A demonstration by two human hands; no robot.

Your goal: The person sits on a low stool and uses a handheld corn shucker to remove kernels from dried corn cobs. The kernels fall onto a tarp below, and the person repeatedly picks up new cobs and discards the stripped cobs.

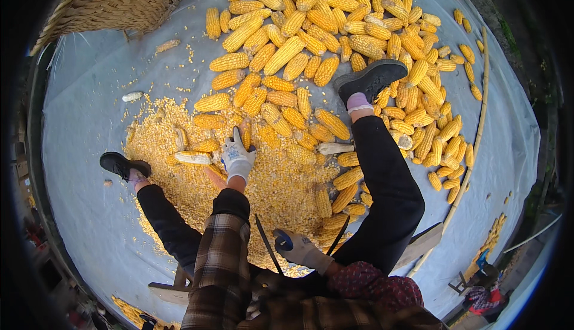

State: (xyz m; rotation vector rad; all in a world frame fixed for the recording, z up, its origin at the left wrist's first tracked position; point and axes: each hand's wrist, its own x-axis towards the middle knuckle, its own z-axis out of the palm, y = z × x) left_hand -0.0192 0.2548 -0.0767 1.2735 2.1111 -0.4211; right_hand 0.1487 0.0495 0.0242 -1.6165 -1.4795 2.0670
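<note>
My left hand (237, 156), in a white glove with a dark coating, reaches into the shelled corn kernels (282, 186). An orange ear of corn (245, 132) lies between its extended index finger and thumb; whether the fingers grip it I cannot tell. Just left of that hand rest a mostly stripped cob (193, 158) and a yellow ear (205, 145). A reddish cob (215, 176) lies beside the wrist. Close to my lap, my right hand (297, 248) is gloved too, its fingers curled and its palm hidden. Two narrow dark strips (267, 244) stick up on either side of it.
Many corn ears (287, 56) are heaped ahead and around my right shoe (372, 76). A woven basket (121, 2) stands at upper left. Along the right of the plastic sheet (85, 119) runs a bamboo pole (476, 146). Another person (484, 292) is at lower right.
</note>
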